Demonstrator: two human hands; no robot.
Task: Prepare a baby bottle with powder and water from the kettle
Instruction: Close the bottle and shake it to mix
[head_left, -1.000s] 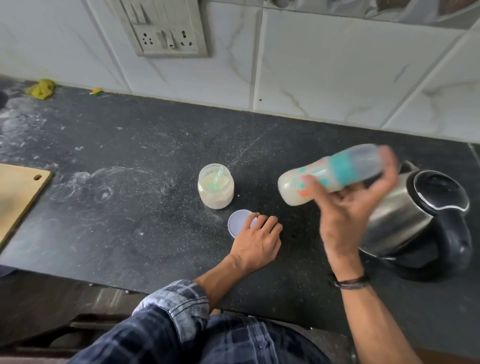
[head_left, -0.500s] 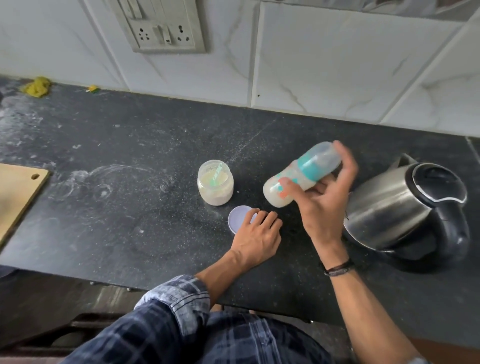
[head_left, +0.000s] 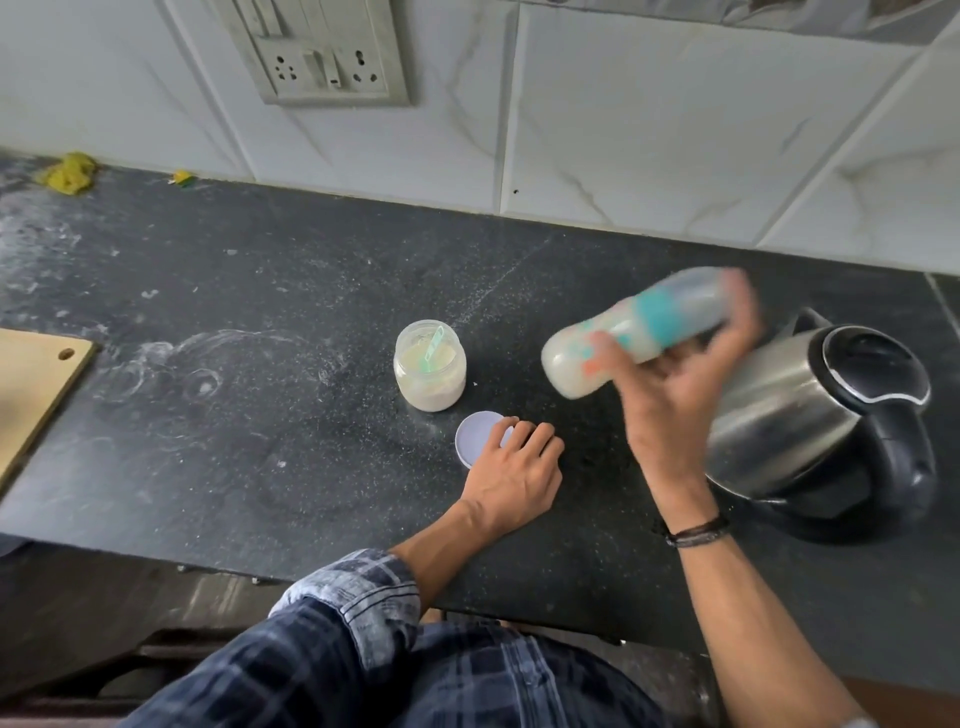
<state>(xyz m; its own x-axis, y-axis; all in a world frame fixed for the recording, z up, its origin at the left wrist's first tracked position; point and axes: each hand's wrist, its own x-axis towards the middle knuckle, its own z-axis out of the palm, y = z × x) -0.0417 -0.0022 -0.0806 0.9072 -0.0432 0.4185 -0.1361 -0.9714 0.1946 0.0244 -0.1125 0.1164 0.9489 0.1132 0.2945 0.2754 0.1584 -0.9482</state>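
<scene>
Blurred baby bottle (head_left: 634, 332) gripped by the right hand (head_left: 675, 400) above the tabletop (head_left: 260, 415), long axis near level, base leftward, cap toward the kettle (head_left: 810, 410); left hand (head_left: 511, 467) rests relaxed, fingertips on a lid (head_left: 475, 436).

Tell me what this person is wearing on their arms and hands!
The left arm has a dark blue checked sleeve, rolled back with a paler cuff showing. The right wrist wears a dark corded bracelet. The left hand and right hand are both bare: no gloves, no visible rings.
</scene>
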